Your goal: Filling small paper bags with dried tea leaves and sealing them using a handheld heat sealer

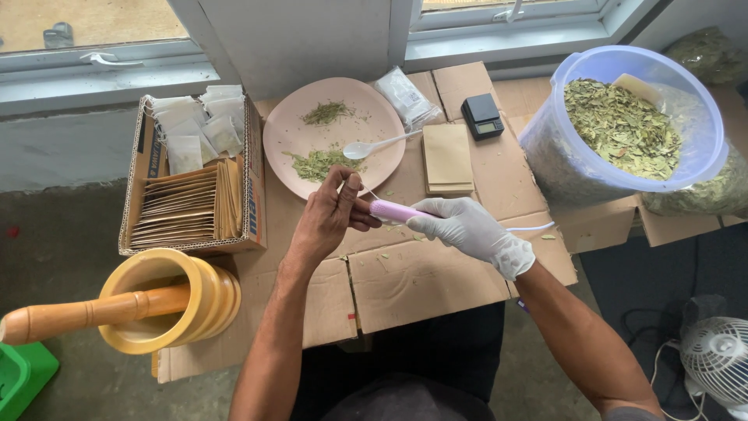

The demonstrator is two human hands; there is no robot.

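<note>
From my head camera: flattened cardboard covers the floor below two windows. My gloved right hand grips a pink heat sealer; my bare left hand pinches its tip, beside the pink plate.

Around one pink plate: two heaps of crushed green leaves and one white spoon on it, one box of sachets and envelopes to its left, one small black scale and one clear tub of dried leaves to its right, one wooden mortar with one pestle below-left.
</note>
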